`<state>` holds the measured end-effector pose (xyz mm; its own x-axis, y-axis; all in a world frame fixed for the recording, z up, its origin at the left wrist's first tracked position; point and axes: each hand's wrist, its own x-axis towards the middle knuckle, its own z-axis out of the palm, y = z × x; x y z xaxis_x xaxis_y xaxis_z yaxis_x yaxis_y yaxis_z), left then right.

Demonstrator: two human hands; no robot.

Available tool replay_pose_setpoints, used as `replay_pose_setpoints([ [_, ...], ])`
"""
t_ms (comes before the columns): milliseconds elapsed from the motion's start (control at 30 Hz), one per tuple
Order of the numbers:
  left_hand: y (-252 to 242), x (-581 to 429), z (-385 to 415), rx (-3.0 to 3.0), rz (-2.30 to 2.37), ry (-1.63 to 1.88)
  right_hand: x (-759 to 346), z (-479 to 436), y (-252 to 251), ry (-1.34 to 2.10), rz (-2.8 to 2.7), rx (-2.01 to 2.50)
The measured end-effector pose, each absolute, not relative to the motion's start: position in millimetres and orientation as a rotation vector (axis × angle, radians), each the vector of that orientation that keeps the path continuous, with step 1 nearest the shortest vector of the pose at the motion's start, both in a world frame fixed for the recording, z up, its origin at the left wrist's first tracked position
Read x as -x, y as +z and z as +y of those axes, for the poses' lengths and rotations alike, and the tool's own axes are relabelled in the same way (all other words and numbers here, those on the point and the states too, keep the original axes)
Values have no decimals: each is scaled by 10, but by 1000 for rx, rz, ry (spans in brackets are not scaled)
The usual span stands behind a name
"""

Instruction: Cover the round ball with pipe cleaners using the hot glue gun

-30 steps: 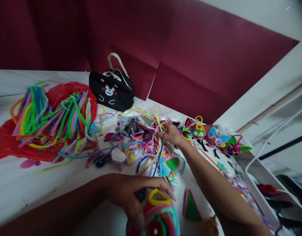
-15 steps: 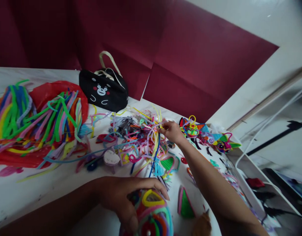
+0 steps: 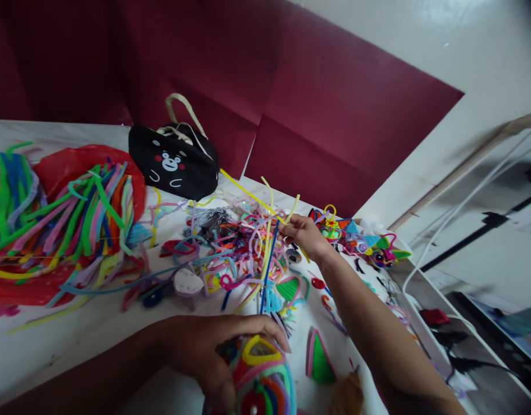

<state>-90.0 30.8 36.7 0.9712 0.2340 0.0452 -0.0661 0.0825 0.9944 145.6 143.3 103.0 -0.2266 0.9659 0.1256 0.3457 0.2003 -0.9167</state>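
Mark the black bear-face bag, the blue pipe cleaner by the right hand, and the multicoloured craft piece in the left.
Black bear-face bag point(image 3: 174, 166): head view, front panel.
Blue pipe cleaner point(image 3: 271, 257): head view, mid-length.
Multicoloured craft piece point(image 3: 267, 385): head view, striped area.

White table point(image 3: 75, 341), black bag point(image 3: 179, 167), pipe cleaners point(image 3: 248, 239)

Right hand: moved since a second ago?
Yes: judged against the bag, the right hand has shifted rightward in the view, farther from it.
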Motion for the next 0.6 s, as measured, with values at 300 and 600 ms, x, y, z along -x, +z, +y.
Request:
replay_pose_setpoints([
  [300, 479, 903, 277, -1431, 222, 211, -1448, 1442, 994, 1098, -1593, 1196],
  [600, 591, 935, 232, -1382, 278, 152, -1435, 1353, 1074, 991, -1601, 1165],
])
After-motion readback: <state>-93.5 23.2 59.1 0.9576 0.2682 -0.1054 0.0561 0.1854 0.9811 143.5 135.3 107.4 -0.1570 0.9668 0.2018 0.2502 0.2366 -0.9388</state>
